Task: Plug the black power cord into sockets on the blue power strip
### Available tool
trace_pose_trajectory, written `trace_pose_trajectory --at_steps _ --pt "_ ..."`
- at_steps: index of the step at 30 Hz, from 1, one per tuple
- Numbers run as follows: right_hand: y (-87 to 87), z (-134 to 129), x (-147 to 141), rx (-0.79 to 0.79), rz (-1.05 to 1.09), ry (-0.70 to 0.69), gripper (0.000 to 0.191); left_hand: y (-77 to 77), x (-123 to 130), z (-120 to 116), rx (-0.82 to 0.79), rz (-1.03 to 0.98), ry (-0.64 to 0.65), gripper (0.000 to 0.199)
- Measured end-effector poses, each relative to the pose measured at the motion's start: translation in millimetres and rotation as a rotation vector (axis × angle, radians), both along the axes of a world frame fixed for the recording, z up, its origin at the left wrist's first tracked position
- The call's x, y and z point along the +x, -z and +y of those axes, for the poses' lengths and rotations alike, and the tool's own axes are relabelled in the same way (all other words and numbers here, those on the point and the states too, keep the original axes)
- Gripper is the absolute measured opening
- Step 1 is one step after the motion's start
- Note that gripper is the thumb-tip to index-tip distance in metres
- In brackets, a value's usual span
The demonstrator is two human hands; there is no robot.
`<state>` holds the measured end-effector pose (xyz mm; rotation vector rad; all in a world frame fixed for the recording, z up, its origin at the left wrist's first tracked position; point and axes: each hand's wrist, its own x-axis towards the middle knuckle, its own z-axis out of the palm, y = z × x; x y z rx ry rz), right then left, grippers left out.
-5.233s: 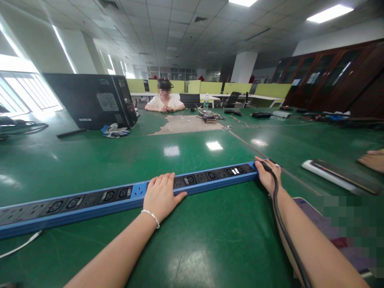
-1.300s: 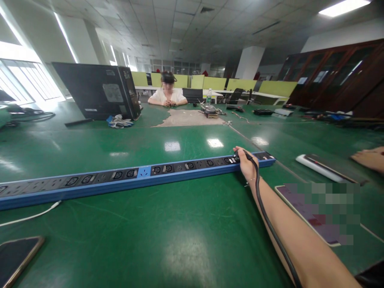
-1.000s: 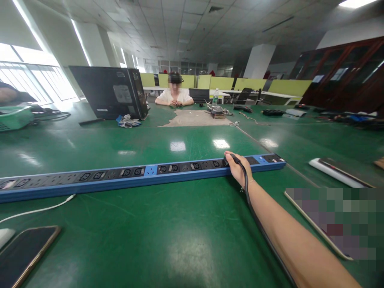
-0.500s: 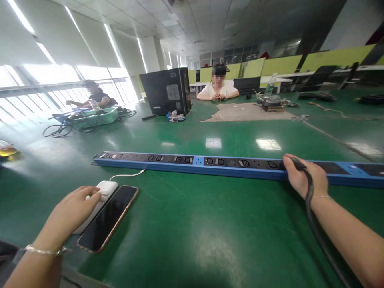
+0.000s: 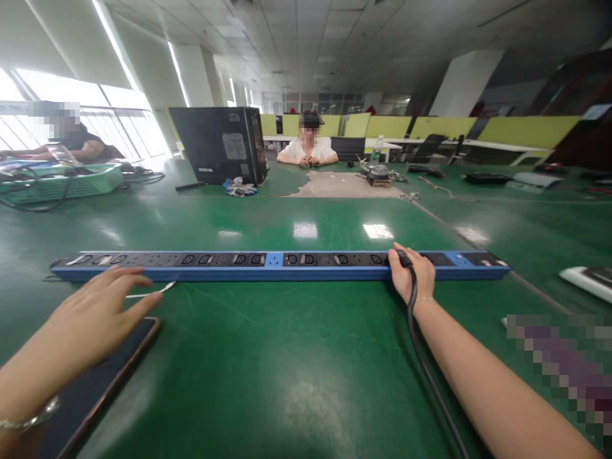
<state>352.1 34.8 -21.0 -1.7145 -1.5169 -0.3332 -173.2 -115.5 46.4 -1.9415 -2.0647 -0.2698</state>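
A long blue and black power strip (image 5: 275,273) with many sockets lies across the green table. My right hand (image 5: 415,277) grips the black plug (image 5: 404,257) of a thick power cord (image 5: 425,366) at the strip's right part. How far the plug sits in a socket is hidden by my fingers. My left hand (image 5: 102,306) is open, thumb and fingers apart, close to the strip's near edge on the left. Beneath that hand and forearm lies a dark phone (image 5: 115,379), partly covered. A short white cable (image 5: 165,289) shows past my left fingers.
Across the table stand a black computer case (image 5: 215,143), gloves (image 5: 239,187) and a green basket (image 5: 95,180) with cables. Two people sit there, one in white (image 5: 306,150), one at far left. Brown cardboard (image 5: 339,185) lies farther back. At right are a white-edged object (image 5: 588,284) and a blurred-out patch.
My left hand has come off the white device beside the phone and moved forward toward the strip. My right hand stays on the plug. The view has turned right.
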Motion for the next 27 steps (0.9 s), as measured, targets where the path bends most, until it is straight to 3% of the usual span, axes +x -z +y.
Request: trace_pose_trajectory --at_steps 2,5,7,10,15,27 --pt "1.5 -2 0 0.006 0.006 0.012 0.045 -9.8 57 25 0.018 -0.016 0.150 0.053" --pt "1.8 -5 0 -0.006 0.005 0.017 0.045 -8.7 132 63 -0.053 -0.062 0.344 0.050" --pt "1.0 -6 1 -0.029 0.000 0.017 0.045 -1.0 170 86 -0.086 -0.097 0.435 0.051" --pt "-0.3 -7 -1 -0.055 0.010 0.023 0.047 12.4 209 113 -0.068 -0.141 0.468 0.057" --pt "-0.3 -8 -5 -0.052 0.051 0.065 0.046 28.9 235 129 -0.065 -0.144 0.486 0.057" --pt "-3.4 -7 -5 -0.018 0.056 0.035 0.039 41.2 242 128 0.065 -0.090 0.475 0.061"
